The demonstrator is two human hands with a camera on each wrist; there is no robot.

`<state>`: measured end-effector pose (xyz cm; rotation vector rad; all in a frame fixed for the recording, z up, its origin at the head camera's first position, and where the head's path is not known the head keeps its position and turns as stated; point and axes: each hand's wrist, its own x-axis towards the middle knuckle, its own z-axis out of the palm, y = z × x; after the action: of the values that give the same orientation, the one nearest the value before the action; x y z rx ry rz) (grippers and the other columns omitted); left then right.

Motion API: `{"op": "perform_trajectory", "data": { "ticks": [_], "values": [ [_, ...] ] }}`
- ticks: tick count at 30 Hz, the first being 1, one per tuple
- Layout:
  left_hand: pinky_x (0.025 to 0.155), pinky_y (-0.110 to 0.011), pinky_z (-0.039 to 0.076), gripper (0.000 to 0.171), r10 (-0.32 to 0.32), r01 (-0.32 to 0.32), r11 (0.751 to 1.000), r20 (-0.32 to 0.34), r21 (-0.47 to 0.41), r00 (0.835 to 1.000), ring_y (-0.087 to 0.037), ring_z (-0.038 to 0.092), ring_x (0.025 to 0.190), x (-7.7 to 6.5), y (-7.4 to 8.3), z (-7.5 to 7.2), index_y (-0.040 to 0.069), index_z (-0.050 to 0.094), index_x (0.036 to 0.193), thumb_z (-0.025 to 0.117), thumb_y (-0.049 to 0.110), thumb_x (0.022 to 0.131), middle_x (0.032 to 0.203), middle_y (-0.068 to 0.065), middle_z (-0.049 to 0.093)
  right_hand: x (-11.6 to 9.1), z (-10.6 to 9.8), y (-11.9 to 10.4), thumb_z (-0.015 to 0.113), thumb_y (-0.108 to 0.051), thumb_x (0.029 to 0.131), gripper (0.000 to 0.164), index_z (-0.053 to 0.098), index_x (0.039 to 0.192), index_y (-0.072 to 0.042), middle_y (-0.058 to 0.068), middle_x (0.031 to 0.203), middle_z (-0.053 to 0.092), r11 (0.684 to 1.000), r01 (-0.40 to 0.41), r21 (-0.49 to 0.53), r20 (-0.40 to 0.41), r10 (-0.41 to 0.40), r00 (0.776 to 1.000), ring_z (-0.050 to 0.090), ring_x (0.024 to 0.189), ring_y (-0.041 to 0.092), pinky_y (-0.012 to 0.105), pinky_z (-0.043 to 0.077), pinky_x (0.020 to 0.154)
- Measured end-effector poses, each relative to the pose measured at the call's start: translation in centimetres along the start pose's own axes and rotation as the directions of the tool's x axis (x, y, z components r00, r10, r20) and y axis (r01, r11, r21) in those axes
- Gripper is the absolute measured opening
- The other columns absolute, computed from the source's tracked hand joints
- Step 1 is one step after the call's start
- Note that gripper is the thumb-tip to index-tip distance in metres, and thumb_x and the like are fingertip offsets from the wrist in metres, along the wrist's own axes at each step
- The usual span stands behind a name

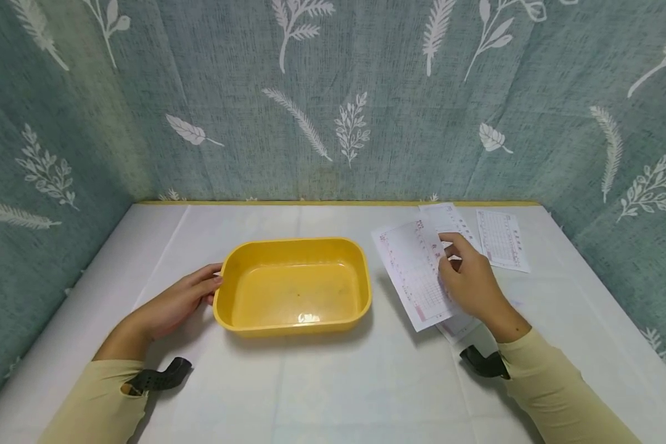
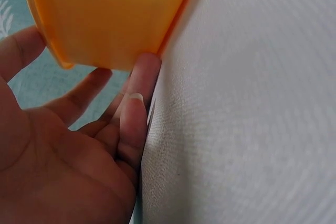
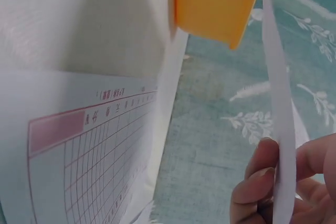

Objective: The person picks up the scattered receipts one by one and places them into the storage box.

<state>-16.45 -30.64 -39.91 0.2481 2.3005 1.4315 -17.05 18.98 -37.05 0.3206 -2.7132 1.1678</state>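
Observation:
At the left end of a yellow plastic basin (image 1: 296, 296), my left hand (image 1: 180, 299) touches the outer wall with extended fingers. The left wrist view shows fingertips (image 2: 146, 69) against the basin's outside, low by the tabletop, and another at its rim. The basin stands upright with nothing in it. My right hand (image 1: 472, 277) pinches a printed paper form (image 1: 413, 271) by its right edge, thumb on one side and fingers on the other. The held sheet is raised and tilted, right of the basin. Edge-on in the right wrist view, the same sheet stands between the fingertips (image 3: 262, 156).
Behind the right hand lies another printed form (image 1: 449, 219), partly covered. A further form (image 1: 502, 240) lies to its right, and one more sheet (image 1: 457, 325) shows under the held one. A leaf-patterned curtain (image 1: 322, 92) hangs behind the white-covered table (image 1: 338, 388).

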Motion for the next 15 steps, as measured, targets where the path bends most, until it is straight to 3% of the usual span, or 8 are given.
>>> {"op": "perform_trajectory", "data": {
  "ticks": [7, 15],
  "values": [
    [0.085, -0.018, 0.039, 0.056, -0.006, 0.006, 1.0, -0.006, 0.003, 1.0, -0.009, 0.049, 0.095, 0.0, 0.0, 0.0, 0.004, 0.034, 0.15, 0.04, 0.039, 0.107, 0.103, -0.004, 0.05, -0.1, -0.2, -0.6, 0.049, 0.002, 0.094, 0.05, 0.045, 0.143, -0.004, 0.017, 0.101, 0.061, 0.998, 0.022, 0.06, -0.05, -0.019, 0.999, 0.049, 0.055, 0.009, 0.023, 0.039, 0.048],
    [0.084, -0.018, 0.039, 0.057, -0.012, 0.012, 1.0, -0.011, 0.005, 1.0, -0.009, 0.049, 0.095, 0.1, 0.0, 0.0, 0.004, 0.032, 0.151, 0.04, 0.041, 0.107, 0.103, -0.005, 0.05, -0.4, -0.3, -1.6, 0.052, 0.0, 0.094, 0.046, 0.049, 0.139, -0.006, 0.016, 0.1, 0.062, 0.993, 0.043, 0.11, -0.082, -0.034, 0.996, 0.051, 0.059, 0.009, 0.022, 0.041, 0.051]
  ]
}}
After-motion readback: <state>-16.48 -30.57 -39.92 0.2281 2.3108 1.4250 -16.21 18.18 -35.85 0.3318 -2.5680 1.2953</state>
